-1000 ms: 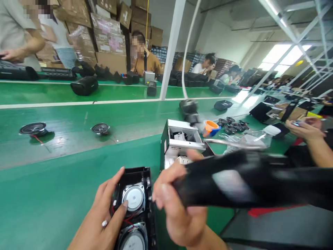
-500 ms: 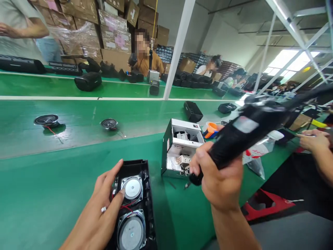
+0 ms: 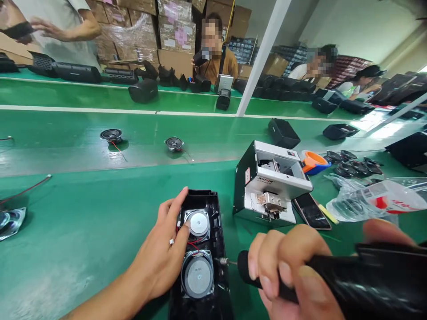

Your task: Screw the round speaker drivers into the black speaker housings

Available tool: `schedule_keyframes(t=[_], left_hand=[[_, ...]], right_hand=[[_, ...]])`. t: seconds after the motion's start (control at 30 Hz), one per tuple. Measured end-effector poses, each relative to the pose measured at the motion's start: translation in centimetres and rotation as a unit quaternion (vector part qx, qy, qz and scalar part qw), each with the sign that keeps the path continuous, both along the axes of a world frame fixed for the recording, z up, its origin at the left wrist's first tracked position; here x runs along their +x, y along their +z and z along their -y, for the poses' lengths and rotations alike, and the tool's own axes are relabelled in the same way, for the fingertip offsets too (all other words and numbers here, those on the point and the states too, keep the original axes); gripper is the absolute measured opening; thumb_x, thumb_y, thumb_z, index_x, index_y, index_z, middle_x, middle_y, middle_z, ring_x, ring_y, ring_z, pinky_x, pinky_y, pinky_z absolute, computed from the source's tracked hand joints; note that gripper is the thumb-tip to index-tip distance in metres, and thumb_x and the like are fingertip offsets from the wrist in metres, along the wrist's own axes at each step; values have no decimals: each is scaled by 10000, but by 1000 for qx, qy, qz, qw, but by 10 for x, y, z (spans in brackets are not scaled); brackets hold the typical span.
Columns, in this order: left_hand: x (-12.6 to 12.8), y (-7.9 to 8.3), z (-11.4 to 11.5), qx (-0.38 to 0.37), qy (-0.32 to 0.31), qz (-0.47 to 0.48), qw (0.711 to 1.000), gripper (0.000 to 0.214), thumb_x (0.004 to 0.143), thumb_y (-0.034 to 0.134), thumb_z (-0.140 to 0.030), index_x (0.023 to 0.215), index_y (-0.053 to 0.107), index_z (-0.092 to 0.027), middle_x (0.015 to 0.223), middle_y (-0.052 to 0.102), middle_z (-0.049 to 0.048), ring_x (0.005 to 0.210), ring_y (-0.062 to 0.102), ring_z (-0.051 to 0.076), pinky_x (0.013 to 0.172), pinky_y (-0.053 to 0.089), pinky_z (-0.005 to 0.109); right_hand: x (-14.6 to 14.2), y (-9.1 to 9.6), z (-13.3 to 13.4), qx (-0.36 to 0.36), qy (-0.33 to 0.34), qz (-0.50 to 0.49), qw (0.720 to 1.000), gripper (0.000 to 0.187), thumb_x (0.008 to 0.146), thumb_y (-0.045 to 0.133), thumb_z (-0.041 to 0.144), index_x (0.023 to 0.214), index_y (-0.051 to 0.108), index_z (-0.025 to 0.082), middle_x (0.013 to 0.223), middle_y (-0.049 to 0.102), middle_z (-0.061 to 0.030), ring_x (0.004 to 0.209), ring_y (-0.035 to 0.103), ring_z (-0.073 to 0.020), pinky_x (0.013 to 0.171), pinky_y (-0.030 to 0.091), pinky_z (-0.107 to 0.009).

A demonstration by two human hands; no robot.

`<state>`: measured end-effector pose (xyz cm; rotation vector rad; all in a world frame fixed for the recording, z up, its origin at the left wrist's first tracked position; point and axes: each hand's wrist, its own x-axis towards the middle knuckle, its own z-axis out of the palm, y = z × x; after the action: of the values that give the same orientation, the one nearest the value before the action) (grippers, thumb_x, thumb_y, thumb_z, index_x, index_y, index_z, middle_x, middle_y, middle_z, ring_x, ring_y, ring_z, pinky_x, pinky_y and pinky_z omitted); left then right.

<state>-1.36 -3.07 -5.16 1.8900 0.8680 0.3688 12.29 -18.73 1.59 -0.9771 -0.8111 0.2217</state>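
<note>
The left hand [image 3: 163,262] lies flat on the left edge of a black speaker housing [image 3: 203,266] that rests on the near part of the green bench [image 3: 83,231]. Its fingers are spread, not closed on anything; the thumb tip presses the rim of the upper speaker driver [image 3: 197,223]. A lower speaker driver [image 3: 197,276] sits just below it in the same housing, with small print at its centre too fine to read. Red wire [image 3: 192,244] runs between the two drivers.

The right hand [image 3: 283,271] is wrapped tightly around a black electric screwdriver [image 3: 350,284], which lies nearly level. Its bit tip [image 3: 224,261] touches the right edge of the housing beside the lower driver.

Just beyond, to the right, stands a white and black screw feeder box [image 3: 267,186] bearing a small dark brand word on its front and a red label on its left side, both unreadable. A dark phone [image 3: 312,211] lies against its right side. Further right lies a clear plastic bag [image 3: 367,200] with red lettering that cannot be made out. An orange and blue tape roll [image 3: 313,162] sits behind the box. Two loose speakers [image 3: 111,135] [image 3: 174,143] with wires lie on the far belt. Other people work across the line, before stacked cartons [image 3: 173,35] with pink labels.
</note>
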Motion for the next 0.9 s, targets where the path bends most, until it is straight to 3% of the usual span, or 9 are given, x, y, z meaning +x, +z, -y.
schedule_keyframes(t=[0.03, 0.13, 0.2, 0.37, 0.73, 0.83, 0.9], left_hand=[[0, 0, 0, 3, -1, 2, 1000, 562, 1159, 320, -556, 1683, 160, -682, 1669, 365, -21, 1445, 571, 343, 1287, 343, 747], [1, 0, 1, 11, -3, 6, 1000, 551, 1162, 306, -569, 1680, 158, -685, 1675, 365, -27, 1508, 517, 358, 1299, 317, 759], [2, 0, 0, 12, -4, 6, 1000, 547, 1162, 304, -572, 1677, 157, -687, 1671, 371, -28, 1523, 504, 361, 1298, 318, 766], [3, 1, 0, 19, -1, 0, 1000, 540, 1163, 304, -582, 1664, 149, -707, 1666, 373, -34, 1530, 503, 361, 1268, 375, 770], [0, 4, 2, 33, -8, -11, 999, 541, 1166, 274, -592, 1675, 119, -687, 1690, 363, -22, 1525, 524, 353, 1177, 531, 692], [0, 5, 1, 50, -12, -28, 998, 539, 1169, 263, -585, 1673, 103, -688, 1681, 389, -13, 1388, 651, 322, 1097, 607, 650], [0, 8, 1, 83, -11, -58, 995, 561, 1166, 275, -592, 1681, 68, -676, 1706, 370, 13, 1157, 765, 282, 950, 688, 610]], right_hand=[[-4, -4, -5, 13, -5, -9, 1000, 92, 1119, 592, 235, 1069, 641, 295, 734, 496, 70, 518, 490, -113, 543, 501, -302], [-8, -12, -19, 33, -11, -9, 999, 374, 1112, 577, 211, 1416, 534, 424, 751, 518, 89, 511, 486, -121, 536, 514, -297], [-7, -14, -25, 33, -25, -7, 999, 497, 1096, 600, 215, 1520, 452, 428, 736, 522, 97, 492, 479, -120, 518, 516, -288], [-5, -18, -32, 17, -48, -6, 999, 488, 1079, 606, 225, 1513, 468, 399, 726, 502, 96, 485, 483, -112, 507, 513, -272], [-3, -22, -35, 11, -23, 5, 1000, 488, 1107, 594, 217, 1538, 468, 409, 760, 519, 91, 508, 502, -102, 505, 504, -254], [-3, -20, -34, 9, -15, 3, 1000, 485, 1106, 589, 216, 1536, 467, 405, 759, 513, 87, 505, 502, -110, 505, 516, -268], [-2, -18, -30, 13, -10, -12, 1000, 495, 1105, 593, 218, 1543, 458, 406, 756, 515, 87, 501, 494, -117, 508, 512, -287]])
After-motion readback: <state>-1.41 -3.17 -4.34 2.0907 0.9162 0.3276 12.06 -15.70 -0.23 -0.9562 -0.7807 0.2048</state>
